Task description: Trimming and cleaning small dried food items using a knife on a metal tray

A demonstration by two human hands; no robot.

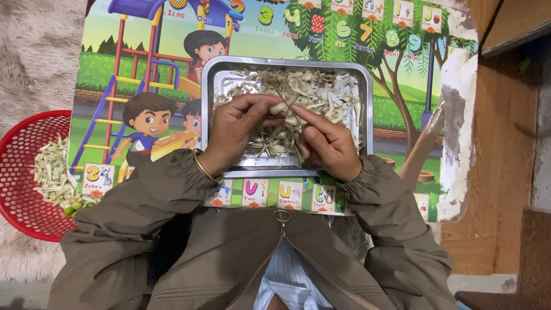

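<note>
Pale pod piece (279, 107) pinched between both hands, above metal tray (209, 86). Left hand (235, 129) curled, thumb and fingertips closed on piece's left end; gold bangle (205, 170) at wrist. Right hand (327, 143) mostly clenched, index finger extended to piece's right end. Tray holds heap of pale husks (321, 95), sits on colourful children's desk (138, 69). Red basket (20, 195) well left, holding more pale pods (51, 172).

I see a colourful children's picture tabletop (132, 74); a metal tray (208, 92) of pale peels lies directly on it, near its middle.
</note>
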